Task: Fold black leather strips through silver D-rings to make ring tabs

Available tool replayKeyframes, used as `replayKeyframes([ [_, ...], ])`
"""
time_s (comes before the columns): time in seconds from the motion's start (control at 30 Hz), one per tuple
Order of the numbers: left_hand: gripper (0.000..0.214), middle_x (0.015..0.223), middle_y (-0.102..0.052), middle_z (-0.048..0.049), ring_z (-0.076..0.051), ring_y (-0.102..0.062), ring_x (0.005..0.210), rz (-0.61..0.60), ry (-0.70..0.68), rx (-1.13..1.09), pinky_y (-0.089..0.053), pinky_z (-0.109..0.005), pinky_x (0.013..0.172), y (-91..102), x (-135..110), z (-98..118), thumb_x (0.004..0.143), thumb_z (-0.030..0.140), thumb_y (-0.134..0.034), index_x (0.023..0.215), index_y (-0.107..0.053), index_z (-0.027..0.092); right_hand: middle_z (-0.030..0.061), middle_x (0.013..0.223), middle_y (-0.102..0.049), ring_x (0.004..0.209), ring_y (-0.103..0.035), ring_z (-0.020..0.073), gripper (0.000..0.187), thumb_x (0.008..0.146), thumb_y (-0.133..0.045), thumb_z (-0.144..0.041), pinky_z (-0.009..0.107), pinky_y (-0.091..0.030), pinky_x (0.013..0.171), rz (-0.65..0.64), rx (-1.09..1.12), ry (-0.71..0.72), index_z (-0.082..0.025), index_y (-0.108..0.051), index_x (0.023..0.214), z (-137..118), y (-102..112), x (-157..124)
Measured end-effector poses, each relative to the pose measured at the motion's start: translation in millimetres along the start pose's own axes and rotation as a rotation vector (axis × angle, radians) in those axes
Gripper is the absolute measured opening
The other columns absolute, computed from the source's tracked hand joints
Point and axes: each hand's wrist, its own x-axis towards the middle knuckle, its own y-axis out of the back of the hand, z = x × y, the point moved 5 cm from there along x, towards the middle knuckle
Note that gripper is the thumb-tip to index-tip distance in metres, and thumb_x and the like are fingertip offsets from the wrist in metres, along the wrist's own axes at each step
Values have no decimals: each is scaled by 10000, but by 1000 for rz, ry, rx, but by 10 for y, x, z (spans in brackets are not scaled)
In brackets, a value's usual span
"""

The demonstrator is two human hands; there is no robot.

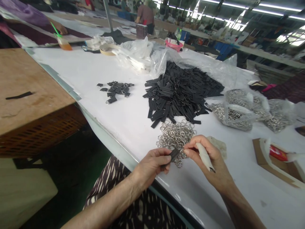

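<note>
My left hand (pixel 154 162) pinches a short black fabric strip (pixel 175 154) between thumb and fingers, over the near edge of a loose pile of silver metal rings (pixel 175 135). Just to its right, my right hand (pixel 207 156) is closed, thumb and index fingertip together by the strip's end; whether a ring sits between them I cannot make out. Tucked in that same hand is a slim white-wrapped tool (pixel 203 156) with a dark tip pointing toward me. Behind the rings lies a big heap of black strips (pixel 181 90). Further left are several strips looped with rings (pixel 116 89).
Clear bags of rings (pixel 238 111) and an open cardboard box (pixel 271 162) stand at right. Plastic bags (pixel 140 54) lie behind the heap. A glue bottle (pixel 64 43) is near another person's hand (pixel 60 29). A wooden board (pixel 35 79) adjoins the white table's left edge.
</note>
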Motion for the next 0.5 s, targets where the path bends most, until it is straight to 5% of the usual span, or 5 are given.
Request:
replayKeyframes([
  [0.17,98,680,-673,-69,-137,-582,544,-12,-76,165,-411,-252,505,-41,-22,45,708,178,-626,779,-620,110,-13,789,-576,714,-543,139,57,837,-544,-191,264,-430,629,-2,5,6,-237,-512,838,-1,3,-2],
  [0.5,107,733,-685,-63,-135,-610,604,-38,-84,291,-482,-256,579,-88,-69,56,755,169,-558,776,-647,115,-18,772,-576,690,-531,131,30,851,-520,-201,262,-408,613,-42,-8,0,-226,-507,859,9,-69,-8],
])
